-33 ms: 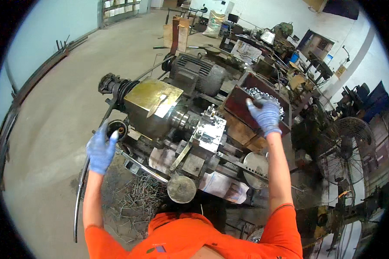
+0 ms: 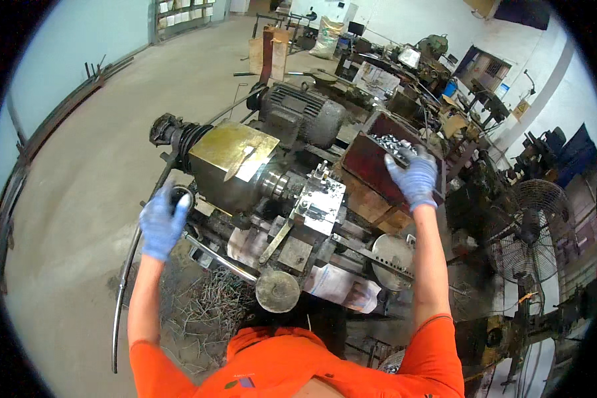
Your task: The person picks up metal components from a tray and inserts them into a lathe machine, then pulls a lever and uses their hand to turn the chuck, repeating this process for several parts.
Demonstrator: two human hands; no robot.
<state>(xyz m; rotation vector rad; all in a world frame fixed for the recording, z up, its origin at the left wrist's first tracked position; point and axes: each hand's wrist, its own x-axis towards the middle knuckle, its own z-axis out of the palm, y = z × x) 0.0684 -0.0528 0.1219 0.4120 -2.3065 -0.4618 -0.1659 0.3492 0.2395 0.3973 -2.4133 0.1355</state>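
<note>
My left hand (image 2: 160,225), in a blue-grey knit glove, is beside a round dark cup-like part (image 2: 181,194) at the left end of the machine. Its thumb stands apart from the fingers and partly covers the cup; I see nothing held. My gloved right hand (image 2: 416,179) reaches over the near side of a dark red metal box (image 2: 368,162), thumb and fingers spread and fingertips dirty. Beside those fingertips, inside the box, lies a heap of small shiny metal parts (image 2: 393,142). Between my hands is a small lathe-like machine with a brass-coloured headstock cover (image 2: 235,147) and a spindle (image 2: 275,184).
An electric motor (image 2: 302,113) sits behind the headstock. A long metal bar (image 2: 121,298) hangs down at the left. A round plate (image 2: 278,290) stands close to my body, with metal shavings (image 2: 209,308) on the floor beside it. At the right is a caged fan (image 2: 530,229).
My left hand has shifted slightly right and now covers more of the round cup. My right hand has moved a little right and down over the box, and its fingers have spread.
</note>
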